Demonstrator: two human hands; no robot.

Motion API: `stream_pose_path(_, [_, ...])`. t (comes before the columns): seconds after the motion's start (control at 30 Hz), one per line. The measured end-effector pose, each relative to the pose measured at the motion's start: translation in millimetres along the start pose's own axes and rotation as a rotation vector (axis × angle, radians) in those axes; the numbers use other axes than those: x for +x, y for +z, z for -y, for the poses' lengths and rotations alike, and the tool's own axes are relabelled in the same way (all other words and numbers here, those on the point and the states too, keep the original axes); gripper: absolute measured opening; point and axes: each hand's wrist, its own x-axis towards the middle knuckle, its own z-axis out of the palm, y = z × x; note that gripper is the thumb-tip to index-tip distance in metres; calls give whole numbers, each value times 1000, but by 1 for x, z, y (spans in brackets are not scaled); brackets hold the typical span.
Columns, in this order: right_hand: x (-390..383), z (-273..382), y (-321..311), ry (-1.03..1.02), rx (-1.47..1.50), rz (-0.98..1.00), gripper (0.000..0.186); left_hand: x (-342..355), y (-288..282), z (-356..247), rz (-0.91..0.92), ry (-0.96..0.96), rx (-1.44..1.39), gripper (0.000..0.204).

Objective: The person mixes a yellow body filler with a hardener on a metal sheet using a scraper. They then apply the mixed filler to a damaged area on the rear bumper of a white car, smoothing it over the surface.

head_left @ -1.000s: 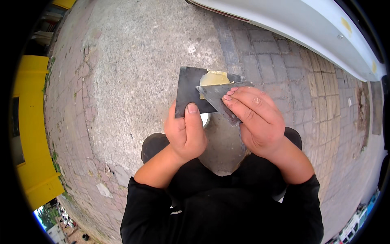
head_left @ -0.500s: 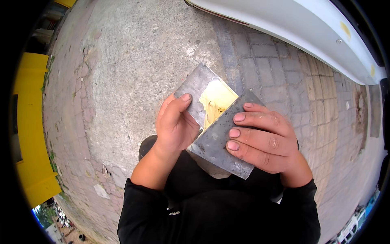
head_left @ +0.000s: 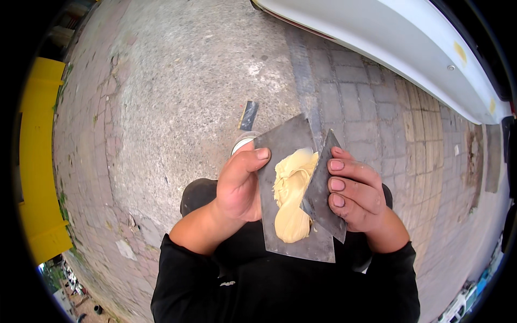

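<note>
My left hand [head_left: 235, 185] grips a thin grey metal plate [head_left: 285, 135] by its left edge, thumb on top. A thick, smooth mound of cream-yellow putty [head_left: 295, 180] lies across the plate's middle. My right hand [head_left: 362, 195] is closed on a second flat grey sheet, a putty scraper [head_left: 321, 196], with its fingers along the outer face. The scraper is tilted steeply, and its left edge meets the putty at the right side of the plate. My right thumb is hidden behind the scraper.
Beyond my left hand, the pale rim of a round container [head_left: 243, 142] shows, partly covered. A small dark strip [head_left: 248, 115] lies just past it. A white vehicle panel [head_left: 388, 43] with yellowish patches reaches across the upper right. A yellow structure [head_left: 40, 161] stands far left.
The left plate has turned and come nearer my body, showing more putty. My right scraper has tipped upright and moved off the plate's middle. The container and dark strip have come into sight.
</note>
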Motion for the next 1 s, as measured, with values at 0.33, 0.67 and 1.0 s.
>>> stream_pose_path(0.33, [-20, -16, 11, 626, 394, -434, 30, 1, -4, -25, -104, 420, 335, 43])
stream_pose_path(0.67, [-6, -12, 7, 1119, 1103, -581, 26, -6, -18, -17, -119, 715, 884, 42])
stream_pose_path(1.0, [-10, -11, 25, 1266, 929, -622, 17, -10, -27, 19, -148, 794, 1692, 34])
